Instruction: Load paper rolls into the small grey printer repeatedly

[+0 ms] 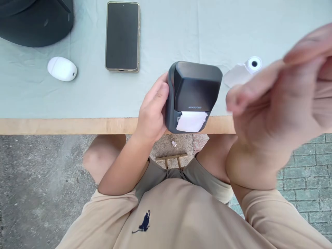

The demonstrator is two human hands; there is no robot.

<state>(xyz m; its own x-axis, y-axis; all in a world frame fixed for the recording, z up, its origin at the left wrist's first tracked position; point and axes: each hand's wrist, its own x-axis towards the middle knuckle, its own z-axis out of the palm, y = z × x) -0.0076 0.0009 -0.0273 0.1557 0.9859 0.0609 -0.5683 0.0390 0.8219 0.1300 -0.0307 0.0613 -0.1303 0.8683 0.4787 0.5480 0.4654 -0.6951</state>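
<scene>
Here, the small dark label printer sits at the near edge of the table, its front hanging a little over the wooden lip. Its lid is shut, and a strip of white paper sticks out of the slot under the printed brand name. My left hand is wrapped around the printer's left side, thumb up against the casing and the other fingers curled behind where I cannot see them; the grip looks firm. My right hand is up in the air, close to the camera and badly blurred, well clear of the printer. Its fingers are loosely spread and I think it holds nothing, though the blur keeps me from being sure.

Just beyond the printer's right side, partly behind my right hand, a white paper roll lies on the table with a length of its tape unwound toward the printer. Further along the table to the left, a phone lies flat with a dark screen, near the far edge. Left of that is a small white oval case, and at the far left corner a dark rounded object, cut off by the frame. A pale green cloth covers the table top.
</scene>
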